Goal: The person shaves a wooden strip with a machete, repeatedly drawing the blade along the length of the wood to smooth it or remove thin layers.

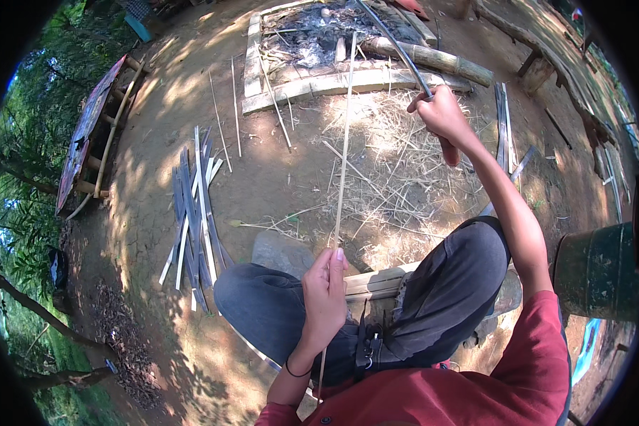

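Observation:
My left hand (325, 291) is closed in a pinch on a thin, pale bamboo strip (346, 142) in front of my lap. The strip runs from near my shirt up past my fingers toward the fire pit. Farther off to the right, my right hand (444, 121) is wrapped round what looks like a long knife (397, 47). Its narrow dark blade points up and away, and a brown handle end shows below the fist. The blade and the strip are apart. Between my bent knees lies a bundle of pale bamboo pieces (376, 282).
Dark and pale strips (195, 220) lie piled on the ground at left. Shavings (390, 163) litter the ground ahead. Beyond is an ash-filled fire pit (319, 86) with a thick bamboo pole (440, 60). A green drum (596, 273) stands at right, a low bench (96, 135) at far left.

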Demonstrator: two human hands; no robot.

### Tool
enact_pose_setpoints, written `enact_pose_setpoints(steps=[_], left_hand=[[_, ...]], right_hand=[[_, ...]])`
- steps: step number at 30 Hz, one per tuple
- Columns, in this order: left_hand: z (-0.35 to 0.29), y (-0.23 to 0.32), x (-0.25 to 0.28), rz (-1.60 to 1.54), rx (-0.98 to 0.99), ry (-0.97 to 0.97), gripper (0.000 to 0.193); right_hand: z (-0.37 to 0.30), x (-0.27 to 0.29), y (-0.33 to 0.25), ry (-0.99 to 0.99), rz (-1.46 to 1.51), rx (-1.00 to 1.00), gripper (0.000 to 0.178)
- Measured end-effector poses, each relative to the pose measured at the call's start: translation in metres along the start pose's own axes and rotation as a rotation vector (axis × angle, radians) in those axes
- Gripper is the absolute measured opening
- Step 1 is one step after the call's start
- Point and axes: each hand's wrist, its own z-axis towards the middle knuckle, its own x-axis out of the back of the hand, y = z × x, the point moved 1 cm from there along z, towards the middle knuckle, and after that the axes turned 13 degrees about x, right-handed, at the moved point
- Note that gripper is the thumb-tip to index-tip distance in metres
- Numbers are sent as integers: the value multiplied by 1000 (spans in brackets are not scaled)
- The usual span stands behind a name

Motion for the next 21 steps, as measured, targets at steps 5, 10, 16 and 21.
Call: enact_pose_setpoints(steps=[5, 10, 16, 21], left_hand=[[-2, 13, -2, -17, 65, -48, 28], [3, 18, -12, -100, 76, -184, 31], [2, 35, -10, -106, 155, -297, 32], [5, 45, -5, -51, 225, -410, 36]], right_hand=[[-34, 4, -67, -241, 762, -129, 27], [-48, 8, -86, -275, 963, -83, 25], [-52, 25, -88, -286, 1208, -95, 17], [-55, 26, -89, -229, 1186, -113, 19]])
